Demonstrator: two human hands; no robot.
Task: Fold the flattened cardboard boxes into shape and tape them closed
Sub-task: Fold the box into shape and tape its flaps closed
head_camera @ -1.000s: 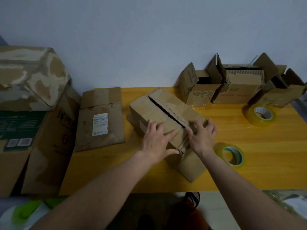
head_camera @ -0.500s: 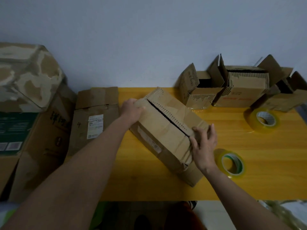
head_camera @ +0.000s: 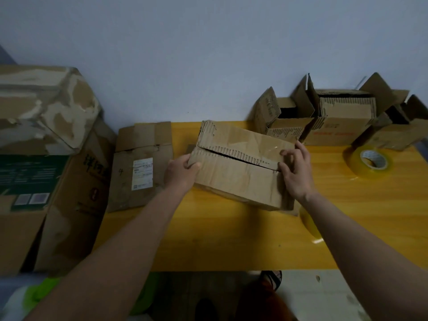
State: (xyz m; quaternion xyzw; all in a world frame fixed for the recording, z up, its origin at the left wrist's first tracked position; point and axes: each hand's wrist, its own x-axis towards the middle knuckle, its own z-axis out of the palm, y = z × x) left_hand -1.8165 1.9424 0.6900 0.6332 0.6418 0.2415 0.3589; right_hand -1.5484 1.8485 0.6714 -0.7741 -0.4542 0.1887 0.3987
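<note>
On the yellow surface (head_camera: 231,232) the folded cardboard box (head_camera: 240,172) sits at centre, top flaps nearly meeting, my left hand (head_camera: 179,171) gripping its left end and my right hand (head_camera: 297,171) pinching the flap edge at its right end.

A makeshift packing spot: yellow table (head_camera: 231,239), cardboard boxes (head_camera: 338,121), tape rolls (head_camera: 370,163), bare wall (head_camera: 208,54).
</note>
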